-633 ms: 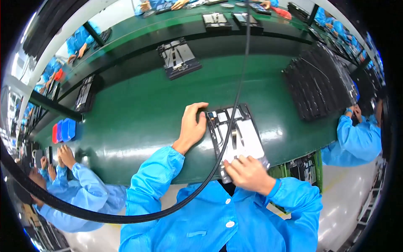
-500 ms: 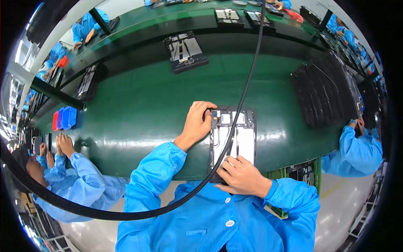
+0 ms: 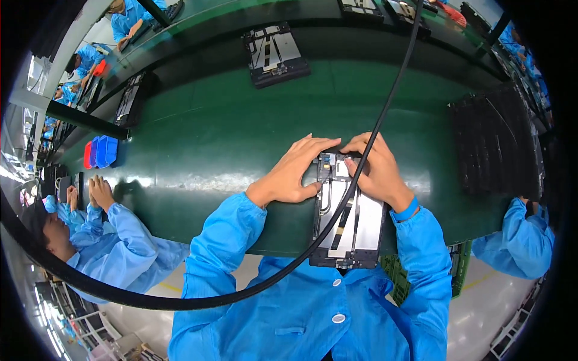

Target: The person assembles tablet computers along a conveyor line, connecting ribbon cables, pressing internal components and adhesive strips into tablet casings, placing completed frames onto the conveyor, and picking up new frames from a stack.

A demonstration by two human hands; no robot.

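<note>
An opened tablet housing, black-edged with silver panels and dark ribbon strips inside, lies in front of me, its near end reaching over the table's front edge. My left hand holds its far left corner, with the thumb at the left side and the fingers along the far edge. At the far right part, my right hand has its fingers curled over the far edge and its thumb on the inner face. The fingertips partly hide the tablet's far end. A blue band circles my right wrist.
A black cable hangs across the view, over the tablet. Another opened tablet lies at the far side. Dark panels are stacked at right; red and blue bins stand at left. Co-workers sit on both sides.
My right hand has gone from the tablet's near end to its far edge. My left hand stays at the far left corner, its fingers reaching further along the edge. The view has shifted slightly.
</note>
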